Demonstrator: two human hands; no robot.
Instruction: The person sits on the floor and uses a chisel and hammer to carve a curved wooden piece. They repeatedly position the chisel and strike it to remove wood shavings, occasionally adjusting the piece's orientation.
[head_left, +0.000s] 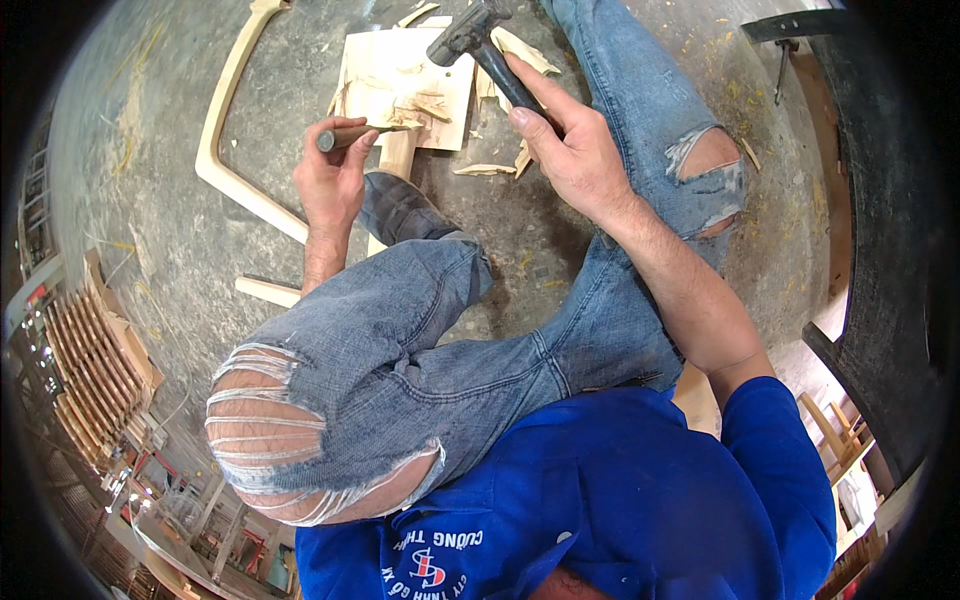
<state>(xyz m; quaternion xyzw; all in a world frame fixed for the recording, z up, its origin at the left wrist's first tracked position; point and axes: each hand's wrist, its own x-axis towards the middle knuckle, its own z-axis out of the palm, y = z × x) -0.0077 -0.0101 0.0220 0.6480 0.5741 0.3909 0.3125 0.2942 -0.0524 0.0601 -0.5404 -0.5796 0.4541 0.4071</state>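
Note:
My left hand [332, 190] is closed around the handle of a chisel [343, 137]. The chisel's blade points right, its tip against the end of a pale wooden piece [399, 156] that overlaps a flat wooden board [368, 65]. Wood chips [428, 107] are scattered on the board beside the tip. My right hand [578, 155] grips the dark handle of a hammer [470, 38], index finger stretched along it. The hammer's metal head is raised over the board's upper right, apart from the chisel. My shoe [400, 210] lies against the wooden piece.
An angled pale wooden frame part [208, 135] lies on the concrete floor [270, 110] to the left. Split wood offcuts [485, 170] lie right of the board. My bent legs [340, 300] flank the work. Stacked slats [92, 365] stand at far left, a black curved object [890, 250] at far right.

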